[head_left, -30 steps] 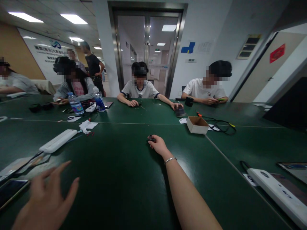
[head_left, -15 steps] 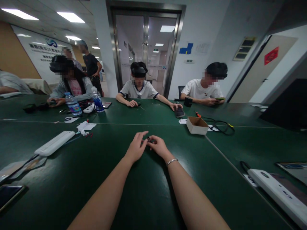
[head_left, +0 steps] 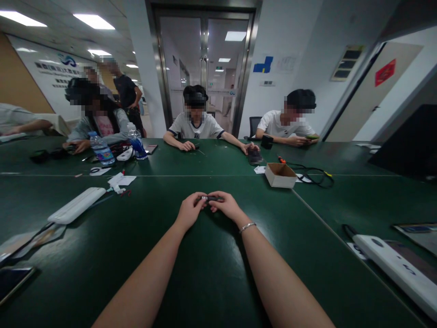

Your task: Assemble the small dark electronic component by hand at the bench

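We hold our left hand and right hand out toward twelve o'clock, turned inward over the green surface. Our fingers pinch a slim dark cylinder between them, silvery-white toward nine o'clock, its long axis running roughly from nine to three.

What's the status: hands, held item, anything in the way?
Left hand and right hand both gripping small dark object. Object roughly level between them. Open box ahead right, not blocking.
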`<move>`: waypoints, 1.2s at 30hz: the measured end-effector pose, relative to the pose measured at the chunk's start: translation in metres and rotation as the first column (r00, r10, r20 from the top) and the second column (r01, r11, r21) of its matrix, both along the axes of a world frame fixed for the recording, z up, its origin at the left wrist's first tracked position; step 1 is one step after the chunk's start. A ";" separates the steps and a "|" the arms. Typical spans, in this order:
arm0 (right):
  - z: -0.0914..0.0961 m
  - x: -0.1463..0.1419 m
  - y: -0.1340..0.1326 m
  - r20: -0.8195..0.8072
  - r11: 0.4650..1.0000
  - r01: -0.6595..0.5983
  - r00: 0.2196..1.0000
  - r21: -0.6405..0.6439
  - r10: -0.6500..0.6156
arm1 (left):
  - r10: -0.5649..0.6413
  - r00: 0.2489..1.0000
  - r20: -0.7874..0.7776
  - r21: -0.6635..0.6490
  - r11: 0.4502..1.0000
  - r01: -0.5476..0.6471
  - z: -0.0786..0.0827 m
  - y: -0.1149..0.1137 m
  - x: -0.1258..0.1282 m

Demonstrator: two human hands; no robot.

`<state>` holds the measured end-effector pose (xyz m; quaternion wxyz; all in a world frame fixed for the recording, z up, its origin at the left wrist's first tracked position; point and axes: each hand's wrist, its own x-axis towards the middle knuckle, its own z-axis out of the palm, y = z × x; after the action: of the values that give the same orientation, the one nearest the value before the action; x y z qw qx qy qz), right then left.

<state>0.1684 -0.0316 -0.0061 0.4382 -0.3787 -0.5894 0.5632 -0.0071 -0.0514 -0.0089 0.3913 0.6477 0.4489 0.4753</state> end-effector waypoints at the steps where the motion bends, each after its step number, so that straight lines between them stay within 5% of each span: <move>1: 0.001 0.001 0.000 -0.030 1.000 -0.001 1.000 -0.013 0.001 | 0.017 1.000 -0.009 -0.009 1.000 -0.017 0.000 0.000 -0.001; 17: -0.002 0.003 0.001 -0.153 0.999 0.021 0.988 -0.047 -0.028 | 0.085 0.996 -0.002 -0.091 0.992 -0.085 0.003 0.000 0.000; 26: -0.001 0.000 0.004 -0.166 0.995 0.096 0.981 -0.016 -0.098 | 0.115 0.991 -0.061 -0.247 0.961 -0.127 0.002 0.024 0.004; 31: -0.003 0.001 0.006 -0.178 0.998 0.047 0.983 -0.039 -0.053 | 0.148 0.968 -0.201 -0.170 0.968 -0.183 0.006 0.015 0.005; 36: -0.001 0.001 0.006 -0.132 0.996 0.021 0.991 -0.083 -0.032 | 0.070 0.991 -0.111 -0.161 0.983 -0.087 0.009 0.006 0.003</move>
<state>0.1694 -0.0259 -0.0072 0.4683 -0.3656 -0.5301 0.6050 -0.0046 -0.0455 -0.0002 0.4006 0.6188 0.5321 0.4166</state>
